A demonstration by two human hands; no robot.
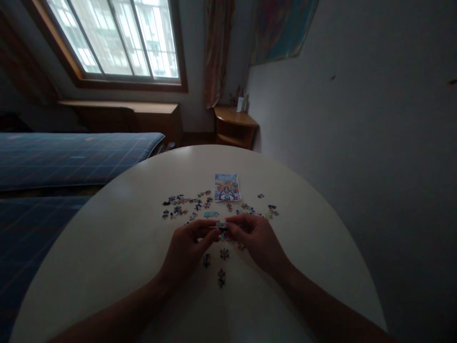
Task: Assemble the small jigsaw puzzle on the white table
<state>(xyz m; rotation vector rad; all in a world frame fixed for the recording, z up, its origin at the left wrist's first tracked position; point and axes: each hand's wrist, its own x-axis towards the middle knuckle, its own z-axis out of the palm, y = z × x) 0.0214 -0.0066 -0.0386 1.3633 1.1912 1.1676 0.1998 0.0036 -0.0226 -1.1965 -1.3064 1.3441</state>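
2 bare arms show, 1 at 7 o'clock and 1 at 5 o'clock in the view, each a long slim forearm with an uncovered wrist, ending in the left hand [187,250] and the right hand [259,243], both bare with slender fingers.

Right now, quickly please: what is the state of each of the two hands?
Left hand: closed, fingertips pinching the puzzle pieces held above the table.
Right hand: closed, pinching the same puzzle pieces from the other side.
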